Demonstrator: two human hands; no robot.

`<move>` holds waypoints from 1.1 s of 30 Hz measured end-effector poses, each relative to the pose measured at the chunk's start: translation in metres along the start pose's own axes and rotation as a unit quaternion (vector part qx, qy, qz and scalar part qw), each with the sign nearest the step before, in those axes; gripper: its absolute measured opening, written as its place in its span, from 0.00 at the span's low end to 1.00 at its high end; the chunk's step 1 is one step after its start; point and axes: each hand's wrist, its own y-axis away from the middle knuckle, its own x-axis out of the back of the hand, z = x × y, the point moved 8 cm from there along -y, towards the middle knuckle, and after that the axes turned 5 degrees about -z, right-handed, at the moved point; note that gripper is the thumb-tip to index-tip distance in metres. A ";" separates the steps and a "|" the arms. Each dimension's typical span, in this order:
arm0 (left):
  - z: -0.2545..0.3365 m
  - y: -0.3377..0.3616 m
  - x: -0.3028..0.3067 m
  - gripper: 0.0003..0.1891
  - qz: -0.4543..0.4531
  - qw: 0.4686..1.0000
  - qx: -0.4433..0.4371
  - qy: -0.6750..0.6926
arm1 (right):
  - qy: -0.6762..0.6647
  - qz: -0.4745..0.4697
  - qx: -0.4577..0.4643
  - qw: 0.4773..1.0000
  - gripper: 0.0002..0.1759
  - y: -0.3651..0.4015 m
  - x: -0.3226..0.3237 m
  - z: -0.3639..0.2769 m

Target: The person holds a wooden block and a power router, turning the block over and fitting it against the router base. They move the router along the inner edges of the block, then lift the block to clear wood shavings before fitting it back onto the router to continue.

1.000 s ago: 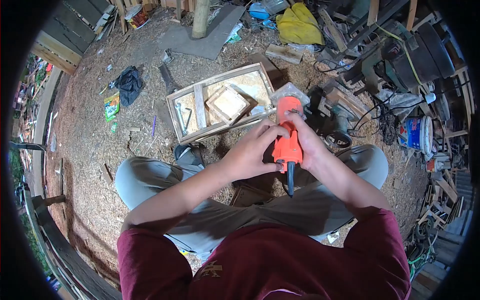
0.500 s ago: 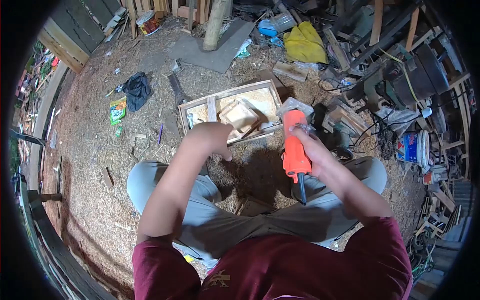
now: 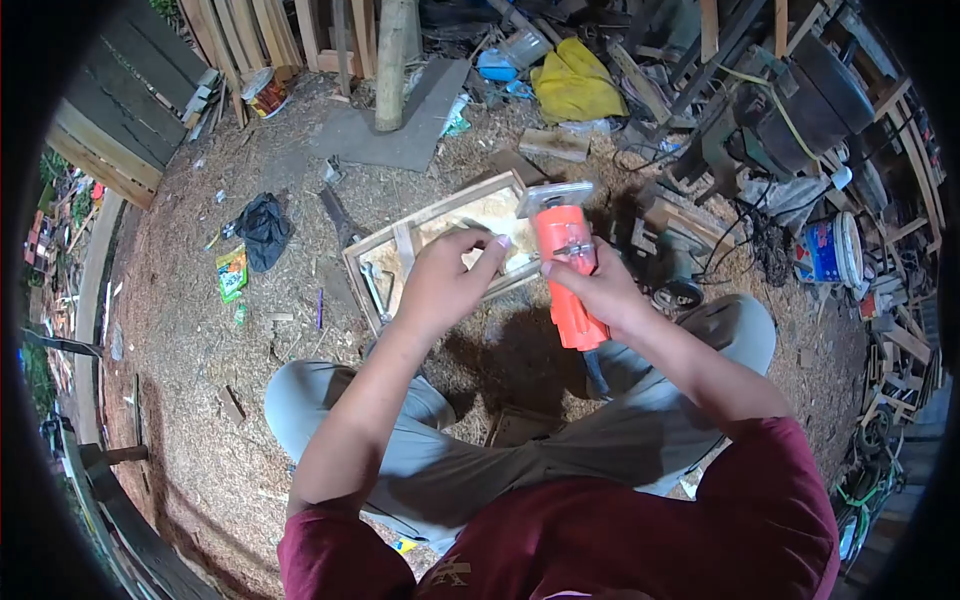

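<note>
My right hand [image 3: 598, 290] is wrapped round an orange trim router [image 3: 571, 270], with its clear base [image 3: 560, 193] facing up and away and its cord end toward my lap. My left hand [image 3: 450, 280] is over a shallow wooden tray [image 3: 430, 210], its thumb and forefinger drawn together near the tips. Whether anything small sits in that pinch is hidden. A wrench [image 3: 376, 287] lies in the tray's left compartment. My left hand covers much of the tray's middle, including most of a small wooden frame there.
Sawdust covers the ground. To the left lie a black plastic bag [image 3: 264, 232] and a green packet [image 3: 232, 274]. A yellow cloth [image 3: 578, 82] is at the back; a white-and-blue bucket [image 3: 830, 250] and machinery [image 3: 800, 110] stand to the right.
My left hand has moved right and farther over the tray, its thumb and forefinger coming together. The router has tilted and shifted slightly left in my right hand. The view has shifted.
</note>
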 end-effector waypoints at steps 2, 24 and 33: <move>-0.011 -0.003 -0.019 0.23 -0.001 1.000 -0.024 0.016 | 0.048 0.005 0.008 0.999 0.31 -0.005 0.008 0.012; -0.036 0.000 -0.076 0.22 -0.107 0.960 0.120 0.229 | 0.168 -0.033 0.069 0.983 0.38 0.008 0.001 0.031; -0.051 0.011 -0.083 0.21 -0.085 0.961 0.117 0.234 | 0.171 -0.049 0.014 0.984 0.34 0.011 -0.004 0.041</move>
